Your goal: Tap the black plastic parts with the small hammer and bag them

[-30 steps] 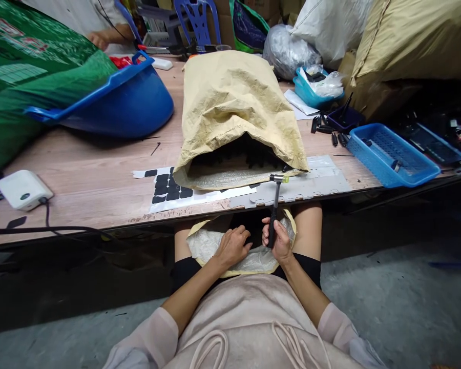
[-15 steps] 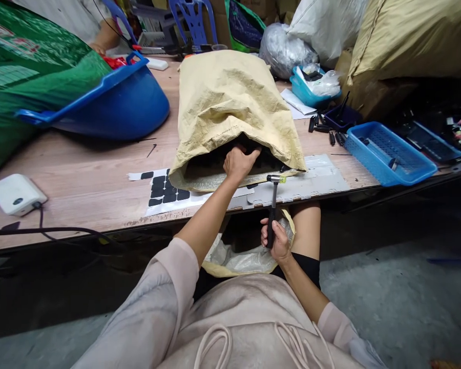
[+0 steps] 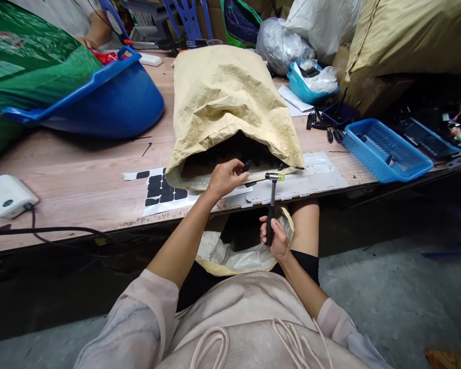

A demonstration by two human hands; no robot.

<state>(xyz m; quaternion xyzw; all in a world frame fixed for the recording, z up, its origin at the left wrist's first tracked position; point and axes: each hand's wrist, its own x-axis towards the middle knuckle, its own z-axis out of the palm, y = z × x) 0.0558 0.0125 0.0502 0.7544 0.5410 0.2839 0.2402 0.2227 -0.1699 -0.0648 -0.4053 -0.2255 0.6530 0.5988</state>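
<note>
My left hand [image 3: 227,178] is at the mouth of a yellow woven sack [image 3: 223,92] lying on the bench. Its fingertips pinch a small black part [image 3: 246,166], whose kind I cannot make out. Dark contents sit in shadow inside the sack. My right hand [image 3: 275,237] is closed round the black handle of a small hammer [image 3: 272,205]; the hammer stands upright, its head metal with a yellow-green tip. Below the bench edge, a second sack [image 3: 238,264] lies open on my lap, under the right hand.
A white sheet with black square pads [image 3: 161,192] and flat grey cardboard [image 3: 311,177] lie at the front edge. A blue tub [image 3: 111,102] leans at left near a white box [image 3: 9,196]. Right are a blue basket [image 3: 388,154] and stuffed sacks. Another person's hand [image 3: 96,33] shows far left.
My left hand has drawn back out of the sack, toward me and left, with a small black part in its fingers. The right hand still holds the hammer upright.
</note>
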